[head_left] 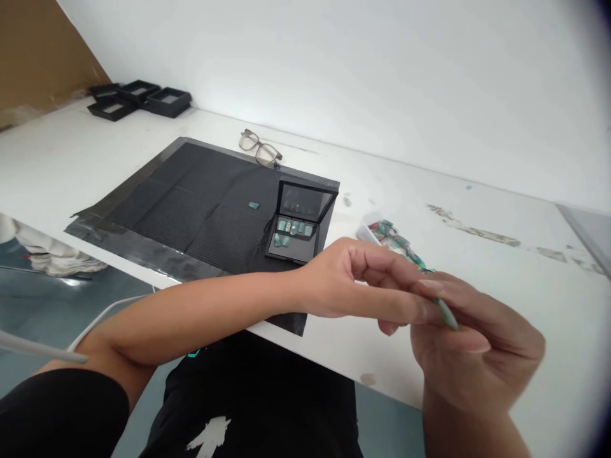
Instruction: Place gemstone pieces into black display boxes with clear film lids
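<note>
In front of me on the right, my left hand [372,280] reaches across and its thumb and index finger pinch a green press-on nail [447,314]. My right hand [477,343] is closed around the same nail from the other side, thumb bent near its edge. An open black case [291,257] with a clear lid stands on the black mat, with several green nails [292,228] in its back row and two more [281,240] in front of them. Another green piece [254,205] lies on the mat, left of the case.
Behind my hands sits a clear plastic box [367,230] of colourful green items, partly hidden. Eyeglasses [260,147] lie at the far edge of the black mat [191,197]. Several black frame-like boxes [167,102] are stacked at the back left. A white wall borders the table.
</note>
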{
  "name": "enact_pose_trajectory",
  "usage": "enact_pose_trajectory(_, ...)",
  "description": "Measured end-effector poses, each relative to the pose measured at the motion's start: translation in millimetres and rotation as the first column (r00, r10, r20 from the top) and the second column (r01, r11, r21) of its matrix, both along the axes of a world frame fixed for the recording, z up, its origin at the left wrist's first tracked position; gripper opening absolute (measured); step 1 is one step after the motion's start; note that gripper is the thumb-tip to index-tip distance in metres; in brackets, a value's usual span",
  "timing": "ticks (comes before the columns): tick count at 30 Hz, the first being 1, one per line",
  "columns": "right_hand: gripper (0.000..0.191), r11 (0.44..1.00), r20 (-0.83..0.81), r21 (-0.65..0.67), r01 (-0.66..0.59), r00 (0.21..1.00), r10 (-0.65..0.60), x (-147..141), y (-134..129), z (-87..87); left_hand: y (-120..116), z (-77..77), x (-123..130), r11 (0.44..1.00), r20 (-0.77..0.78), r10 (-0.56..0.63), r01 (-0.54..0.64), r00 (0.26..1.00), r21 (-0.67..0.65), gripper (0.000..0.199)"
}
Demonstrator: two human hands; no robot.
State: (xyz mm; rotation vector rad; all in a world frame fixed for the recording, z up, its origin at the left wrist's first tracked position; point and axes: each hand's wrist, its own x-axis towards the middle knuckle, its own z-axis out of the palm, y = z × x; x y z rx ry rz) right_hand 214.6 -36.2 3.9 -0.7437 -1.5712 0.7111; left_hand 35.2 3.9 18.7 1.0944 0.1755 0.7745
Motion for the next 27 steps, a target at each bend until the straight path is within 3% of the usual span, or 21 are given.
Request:
enact_pose_trajectory(3,0.027,0.998,-0.014,0.04,-0.041,0.999,0.042,-4,-2,-0.1,-2,-0.2,1,0.999,-0.01,0.043,-0.043,0.999,-0.007,0.023)
enact_pose_trajectory(9,0.023,1.0,-0.025,-0.025,-0.002,1.0,0.001,-12,-6,1.8,-1,1.9,0,0.999,-0.016,0.043,-0.044,0.999,-0.024,0.024)
enact_pose_trajectory(15,0.022,0.981,-0.14,-0.18,-0.069,0.989,0.043,-14,-4,5.2,-8,3.5,2,0.951,-0.038,0.283,-0.275,0.958,0.143,0.033)
enact_pose_trajectory(17,0.025,0.968,-0.17,-0.224,-0.112,0.983,0.074,-14,-2,6.5,-9,1.8,5,0.876,0.01,0.43,-0.419,0.903,0.238,0.038)
enact_pose_trajectory(20,0.028,0.952,-0.198,-0.249,-0.179,0.971,0.131,-13,1,6.7,-9,-0.7,9,0.641,0.12,0.639,-0.612,0.76,0.463,0.027)
enact_pose_trajectory(22,0.028,0.952,-0.206,-0.244,-0.185,0.969,0.135,-13,3,6.1,-8,-1.3,10,0.517,0.173,0.674,-0.626,0.718,0.584,0.021)
enact_pose_trajectory(27,0.033,0.952,-0.179,-0.207,-0.227,0.965,0.191,-11,1,7.6,-4,-2.3,7,0.377,0.173,0.662,-0.524,0.729,0.763,0.015)
